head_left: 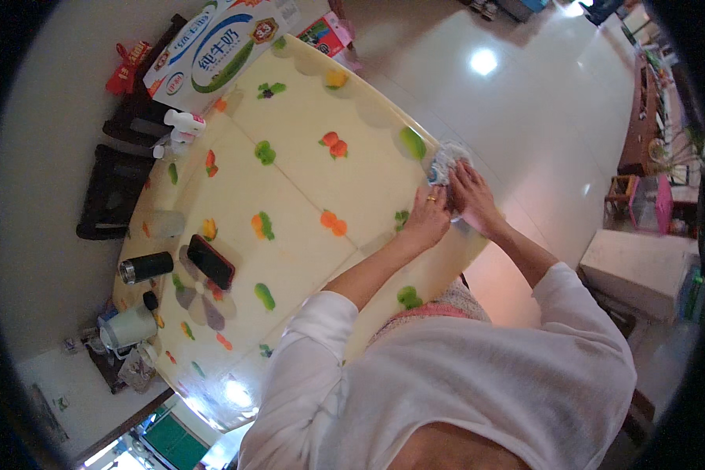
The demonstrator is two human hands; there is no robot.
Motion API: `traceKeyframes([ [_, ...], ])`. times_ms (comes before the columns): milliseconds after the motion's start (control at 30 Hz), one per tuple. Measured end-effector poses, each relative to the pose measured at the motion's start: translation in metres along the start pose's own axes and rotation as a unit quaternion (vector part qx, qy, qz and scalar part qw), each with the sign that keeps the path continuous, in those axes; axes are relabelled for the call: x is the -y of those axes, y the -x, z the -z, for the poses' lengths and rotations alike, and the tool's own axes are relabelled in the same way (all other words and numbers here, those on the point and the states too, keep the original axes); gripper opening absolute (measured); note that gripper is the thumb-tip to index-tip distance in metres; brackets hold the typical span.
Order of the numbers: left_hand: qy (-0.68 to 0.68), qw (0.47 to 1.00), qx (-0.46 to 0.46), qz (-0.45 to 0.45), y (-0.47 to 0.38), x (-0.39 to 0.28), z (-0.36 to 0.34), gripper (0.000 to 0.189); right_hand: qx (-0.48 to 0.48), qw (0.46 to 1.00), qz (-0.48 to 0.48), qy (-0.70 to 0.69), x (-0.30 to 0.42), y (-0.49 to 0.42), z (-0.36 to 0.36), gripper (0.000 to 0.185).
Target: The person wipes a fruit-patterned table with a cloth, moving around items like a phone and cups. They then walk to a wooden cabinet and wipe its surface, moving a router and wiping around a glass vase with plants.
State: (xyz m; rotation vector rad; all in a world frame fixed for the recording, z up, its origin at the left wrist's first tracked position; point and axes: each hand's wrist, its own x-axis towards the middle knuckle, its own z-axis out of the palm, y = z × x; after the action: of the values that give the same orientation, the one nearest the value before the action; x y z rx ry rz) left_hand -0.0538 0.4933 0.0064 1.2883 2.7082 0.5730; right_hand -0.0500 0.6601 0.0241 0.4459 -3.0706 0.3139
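Observation:
At the table's right-hand edge, both of my hands are on a crumpled white and blue cloth (446,160). My right hand (474,197) lies over the cloth with its fingers pointing away from me. My left hand (427,222), with a ring on one finger, grips the cloth's near side, its fingertips close to the right hand. Part of the cloth is hidden under the fingers. Beneath it is a table (296,176) with a pale yellow cover printed with fruit and vegetables.
A smartphone (211,262), a black flask (147,267), a clear glass (168,224) and an electric kettle (129,327) are on the left. White bottles (185,122) stand near a large milk carton (217,56) at the far end. Dark chairs (116,191) line the wall.

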Motion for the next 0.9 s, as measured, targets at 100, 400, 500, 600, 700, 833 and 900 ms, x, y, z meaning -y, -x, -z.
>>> traceKeyframes([
  [100,-0.042,0.997,0.055,-0.032,0.016,-0.047,-0.015,0.037,0.015,0.998,-0.058,0.034,0.01,0.056,0.005,0.052],
  [400,0.023,0.996,0.083,-0.003,0.123,-0.074,-0.004,0.038,0.015,0.996,-0.018,0.088,0.102,0.113,-0.027,0.052],
  [500,-0.029,0.996,0.078,0.011,0.183,-0.072,0.018,0.041,0.033,0.997,0.011,0.072,0.15,0.104,-0.042,0.053],
  [600,-0.105,0.99,0.082,0.052,0.229,-0.069,0.028,0.041,0.03,0.993,0.054,0.099,0.196,0.097,-0.054,0.053],
  [700,-0.138,0.986,0.049,0.081,0.257,-0.062,0.028,0.041,-0.012,0.993,0.091,0.079,0.222,0.092,-0.06,0.054],
  [833,-0.108,0.986,0.049,0.114,0.265,-0.06,0.02,0.041,-0.025,0.995,0.085,0.036,0.225,0.092,-0.057,0.059],
  [900,-0.114,0.984,0.063,0.124,0.262,-0.063,0.019,0.044,-0.038,0.995,0.091,0.001,0.222,0.093,-0.055,0.055],
])
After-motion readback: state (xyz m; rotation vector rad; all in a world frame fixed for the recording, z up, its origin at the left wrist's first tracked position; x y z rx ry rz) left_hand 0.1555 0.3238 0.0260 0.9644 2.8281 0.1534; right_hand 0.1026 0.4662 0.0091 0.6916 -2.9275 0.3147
